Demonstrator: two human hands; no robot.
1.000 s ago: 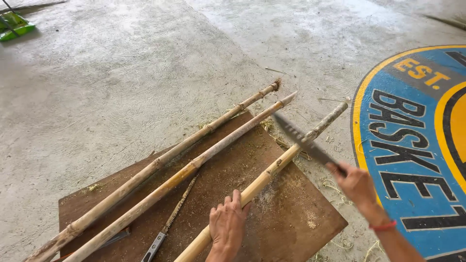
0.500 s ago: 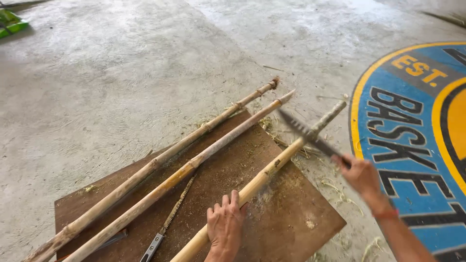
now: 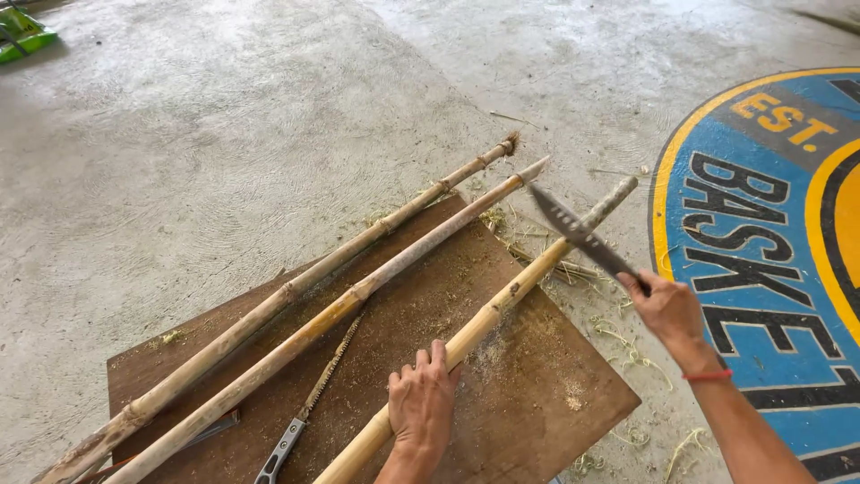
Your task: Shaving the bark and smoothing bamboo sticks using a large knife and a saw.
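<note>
My left hand (image 3: 421,405) presses down on a long bamboo pole (image 3: 502,300) that lies slanted across a brown wooden board (image 3: 528,394). My right hand (image 3: 665,306) grips the handle of a dark, long-bladed knife (image 3: 573,229), with a red band on the wrist. The blade points up and left and lies across the far part of that pole, near its tip. Two more bamboo poles (image 3: 376,229) (image 3: 394,260) rest side by side on the board to the left, their far ends out on the concrete floor.
A hand saw (image 3: 309,403) with a grey handle lies on the board between the poles. Shavings and sawdust (image 3: 618,345) litter the board and floor. A blue, yellow and black painted floor emblem (image 3: 770,215) is at right. A green object (image 3: 22,34) sits far left.
The knife in my right hand has shifted slightly along the far part of the pole. My left hand stays on the pole.
</note>
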